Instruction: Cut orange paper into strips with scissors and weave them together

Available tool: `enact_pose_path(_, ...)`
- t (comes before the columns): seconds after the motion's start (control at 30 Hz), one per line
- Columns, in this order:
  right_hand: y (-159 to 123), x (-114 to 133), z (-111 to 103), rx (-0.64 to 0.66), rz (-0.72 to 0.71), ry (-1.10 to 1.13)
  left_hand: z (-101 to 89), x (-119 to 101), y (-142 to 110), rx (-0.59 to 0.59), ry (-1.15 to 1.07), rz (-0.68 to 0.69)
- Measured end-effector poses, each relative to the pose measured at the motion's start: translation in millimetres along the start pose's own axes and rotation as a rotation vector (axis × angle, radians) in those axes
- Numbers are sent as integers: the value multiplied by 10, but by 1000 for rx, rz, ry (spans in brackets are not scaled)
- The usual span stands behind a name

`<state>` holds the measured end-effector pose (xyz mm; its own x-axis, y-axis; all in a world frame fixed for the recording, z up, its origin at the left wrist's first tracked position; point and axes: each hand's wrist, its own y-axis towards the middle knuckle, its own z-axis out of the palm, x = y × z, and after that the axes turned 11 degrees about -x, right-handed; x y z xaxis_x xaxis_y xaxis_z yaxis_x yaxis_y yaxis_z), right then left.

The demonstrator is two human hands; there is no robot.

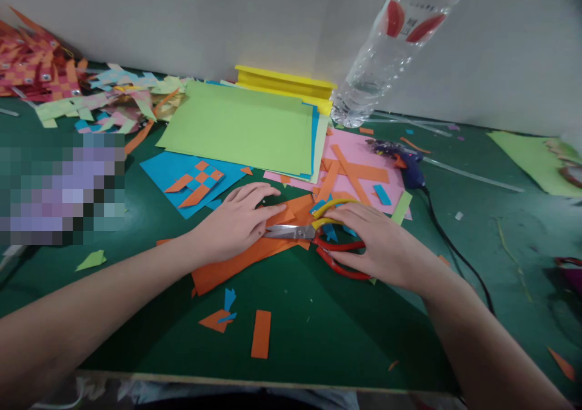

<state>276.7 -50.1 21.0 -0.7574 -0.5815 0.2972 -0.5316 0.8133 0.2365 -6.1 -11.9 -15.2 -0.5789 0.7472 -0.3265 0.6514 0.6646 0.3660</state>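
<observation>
My right hand [377, 234] grips a pair of scissors [295, 232] with one yellow and one red handle. The metal blades point left, slightly apart, over orange paper [240, 264] on the green table. My left hand [240, 219] holds the orange paper in front of the blade tips, its fingers bent over the sheet and partly hiding it. Behind that hand, a woven blue and orange paper fish [200, 182] lies on a blue sheet [159, 173]. Orange strips [350, 173] rest on a pink sheet [395, 198] beyond the scissors.
A stack of light green sheets [240, 125] lies behind my hands, near a clear plastic bottle [382, 58]. To the right sits a glue gun [409, 164] with a black cord. Woven paper pieces [40, 64] are piled back left. Orange scraps [260, 334] lie near the front edge.
</observation>
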Motion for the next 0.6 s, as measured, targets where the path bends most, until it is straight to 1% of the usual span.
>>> enact_pose_path(0.1, -2, -25, -23, 0, 4, 25, -13, -56, 6, -128, -97, -17)
enact_pose_path(0.17, -3, -30, -30, 0, 8, 37, -59, -47, 20, -177, -161, -24)
enact_pose_path(0.2, -2, -30, -32, 2, 13, 43, -88, -25, 27, -144, -185, -12)
enact_pose_path(0.23, -2, -30, -33, 3, 19, 47, -117, 8, 33, -85, -203, 8)
enact_pose_path(0.27, -2, -29, -35, 6, 24, 49, -141, 49, 36, -68, -205, 37)
enact_pose_path(0.33, -2, -30, -36, 12, 31, 45, -168, 139, 34, -23, -134, 94)
enact_pose_path(0.47, -9, -38, -37, 29, 38, 30, -136, 253, 13, 38, 26, 233)
enact_pose_path(0.6, -21, -38, -35, -1, 28, 12, -83, 237, 4, 55, 102, 248)
